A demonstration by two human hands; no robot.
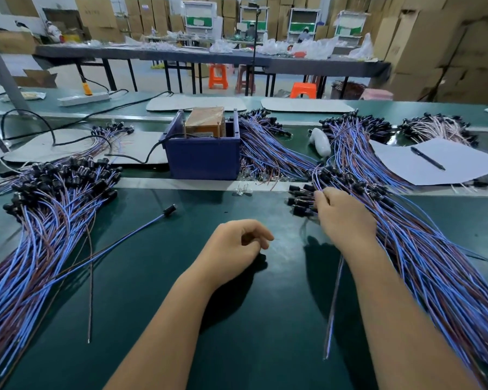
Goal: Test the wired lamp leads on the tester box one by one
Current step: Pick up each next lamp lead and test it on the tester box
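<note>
We look down on a green surface [237,319] with our two bare hands in view. Our right hand [341,215] reaches into the bundle of untested lamp leads [423,266] along the right edge, its grip curled around a few black sockets [300,199]. Our left hand [237,249] rests near the middle, fingers loosely curled, holding nothing. The blue tester box [202,156] sits toward the far edge, centre. A second large pile [34,232] lies at the left edge, likely already tested; many leads seem to remain. Leads run lengthwise from near edge to far, sockets pointing away. One loose lead [130,237] lies diagonally, socket toward the box.
</note>
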